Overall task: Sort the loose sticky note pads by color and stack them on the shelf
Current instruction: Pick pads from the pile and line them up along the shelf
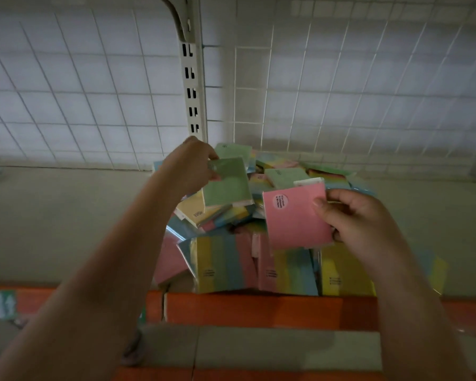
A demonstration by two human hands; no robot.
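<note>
Green pad [227, 182] pinched left, pink pad [297, 217] right

A big messy pile of sticky note pads [259, 243] lies on the shelf [66, 221], pink, yellow, blue and green all mixed up. Above the pile, a green pad [228, 185] is held up, tipped a little. Just to its right, a pink pad [297, 218] with a small round white sticker is held up too, over the pile's middle.

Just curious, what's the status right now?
Left hand holds green pad. Right hand holds pink pad. Mixed pile unsorted below.
</note>
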